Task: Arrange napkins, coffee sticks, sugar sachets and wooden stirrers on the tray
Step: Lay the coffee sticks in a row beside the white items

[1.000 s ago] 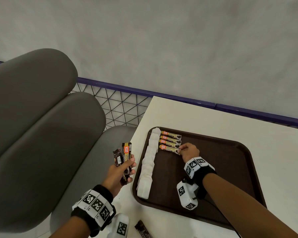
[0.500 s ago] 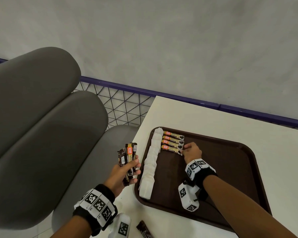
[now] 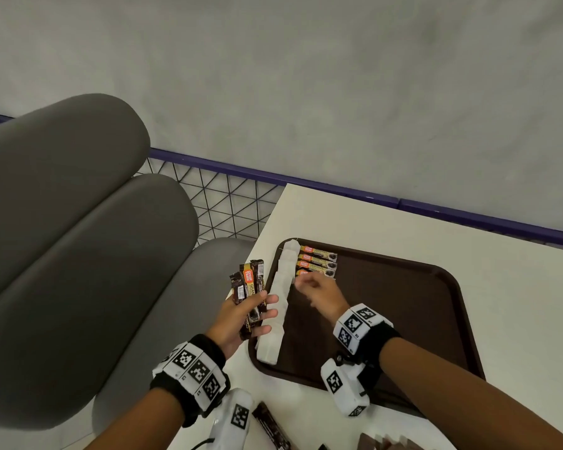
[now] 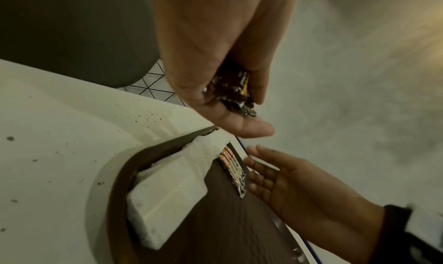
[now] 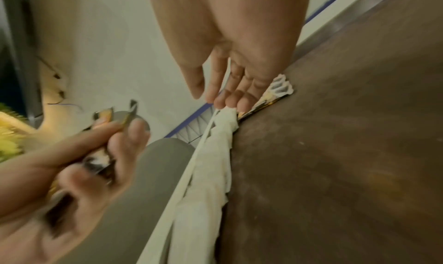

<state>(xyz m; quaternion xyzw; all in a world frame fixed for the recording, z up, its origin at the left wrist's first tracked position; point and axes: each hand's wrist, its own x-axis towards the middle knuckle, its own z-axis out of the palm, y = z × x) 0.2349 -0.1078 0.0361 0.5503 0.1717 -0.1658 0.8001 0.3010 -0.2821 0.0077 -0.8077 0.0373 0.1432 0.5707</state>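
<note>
A brown tray lies on the white table. A row of white napkins runs along the tray's left edge, and several coffee sticks lie side by side at its far left corner. My left hand holds a bunch of dark coffee sticks upright beside the tray. My right hand hovers over the tray near the laid sticks, fingers relaxed and empty. The left wrist view shows the held coffee sticks, the napkins and my right hand.
A grey padded chair stands left of the table. A purple rail with wire mesh runs behind. Another coffee stick and brown items lie on the table near its front edge.
My right hand left the laid coffee sticks and moved left toward my left hand. The left hand with its sticks came closer to the tray.
</note>
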